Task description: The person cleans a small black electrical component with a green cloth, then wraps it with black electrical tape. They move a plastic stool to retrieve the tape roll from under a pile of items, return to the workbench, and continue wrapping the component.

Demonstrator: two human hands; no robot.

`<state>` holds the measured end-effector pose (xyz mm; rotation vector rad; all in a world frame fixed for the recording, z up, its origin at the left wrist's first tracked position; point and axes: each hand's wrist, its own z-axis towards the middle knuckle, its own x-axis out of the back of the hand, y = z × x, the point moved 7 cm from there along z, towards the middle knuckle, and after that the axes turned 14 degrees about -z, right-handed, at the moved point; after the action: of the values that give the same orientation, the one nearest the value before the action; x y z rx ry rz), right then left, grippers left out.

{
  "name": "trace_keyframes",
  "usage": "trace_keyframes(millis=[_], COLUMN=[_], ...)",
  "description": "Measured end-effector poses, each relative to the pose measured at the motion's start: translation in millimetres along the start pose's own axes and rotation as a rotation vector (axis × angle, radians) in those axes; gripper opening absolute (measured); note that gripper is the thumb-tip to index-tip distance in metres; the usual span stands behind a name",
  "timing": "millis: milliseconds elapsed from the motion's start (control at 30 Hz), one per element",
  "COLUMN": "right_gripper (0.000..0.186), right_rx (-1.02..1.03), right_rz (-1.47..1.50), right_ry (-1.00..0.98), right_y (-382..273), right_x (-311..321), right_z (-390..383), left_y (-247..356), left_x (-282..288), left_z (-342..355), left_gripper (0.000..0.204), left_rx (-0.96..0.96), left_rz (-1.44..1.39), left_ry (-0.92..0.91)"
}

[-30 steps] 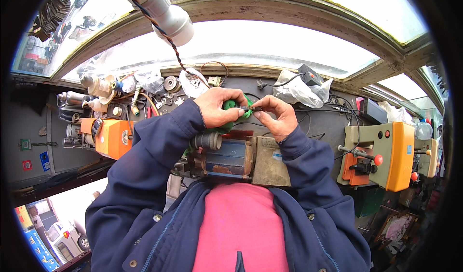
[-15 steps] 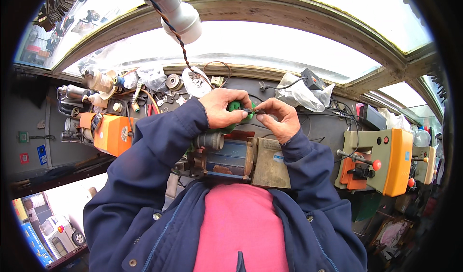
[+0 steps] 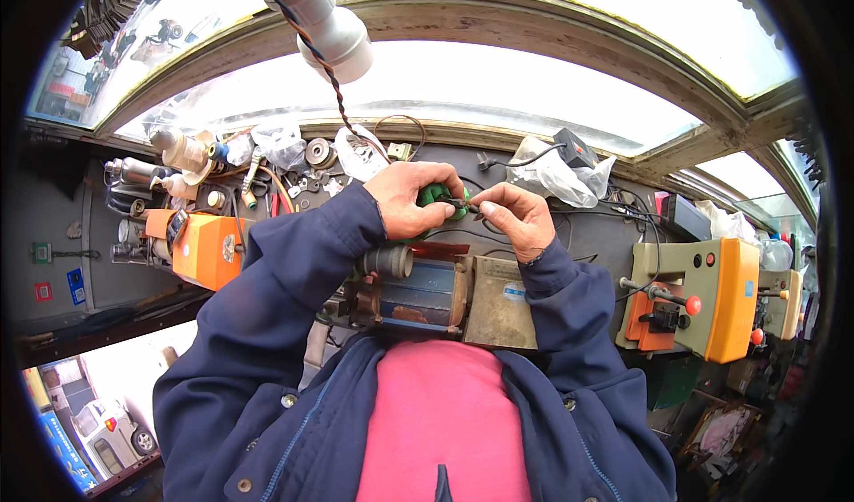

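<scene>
My left hand (image 3: 409,201) is closed, thumb and index finger pinching a small dark piece (image 3: 460,206) whose kind I cannot make out. My right hand (image 3: 518,219) pinches at the same spot from the other side, fingertips meeting around a thin dark bit. Behind the left fingers shows a bright green object (image 3: 433,196), mostly covered by that hand. Just below both hands stands a worn machine with a blue ribbed motor (image 3: 418,290), a dark round cylinder (image 3: 388,261) and a dusty beige housing (image 3: 500,311).
An orange machine (image 3: 209,249) stands at left, near bottles and loose metal parts. A beige-and-orange machine with a red-knobbed lever (image 3: 692,305) is at right. Black cables, a clear plastic bag (image 3: 556,180) and a black box (image 3: 576,149) lie toward the window. A white pipe (image 3: 336,44) hangs above.
My right fingers have shifted slightly, the index finger and thumb now closer together. The left hand stays almost in place, and the small dark piece remains between the hands.
</scene>
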<state>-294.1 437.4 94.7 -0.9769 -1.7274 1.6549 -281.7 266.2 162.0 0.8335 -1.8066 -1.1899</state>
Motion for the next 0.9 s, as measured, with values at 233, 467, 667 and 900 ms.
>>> trace_keyframes(millis=[233, 467, 667, 900], right_gripper=[0.018, 0.018, 0.017, 0.013], right_rx=[-0.020, -0.013, 0.029, 0.094], right_rz=[0.085, 0.081, 0.065, 0.004], right_ry=[0.060, 0.199, 0.290, 0.288], right_y=[2, 7, 6, -1], right_x=[2, 17, 20, 9], right_z=[1, 1, 2, 3], left_y=[10, 3, 6, 7], left_x=[9, 31, 16, -18], left_z=[-3, -9, -4, 10], left_gripper=[0.042, 0.025, 0.030, 0.048], left_rx=[-0.167, -0.032, 0.145, 0.357], left_rz=[0.074, -0.057, -0.036, -0.036], left_ry=[0.124, 0.369, 0.130, -0.005])
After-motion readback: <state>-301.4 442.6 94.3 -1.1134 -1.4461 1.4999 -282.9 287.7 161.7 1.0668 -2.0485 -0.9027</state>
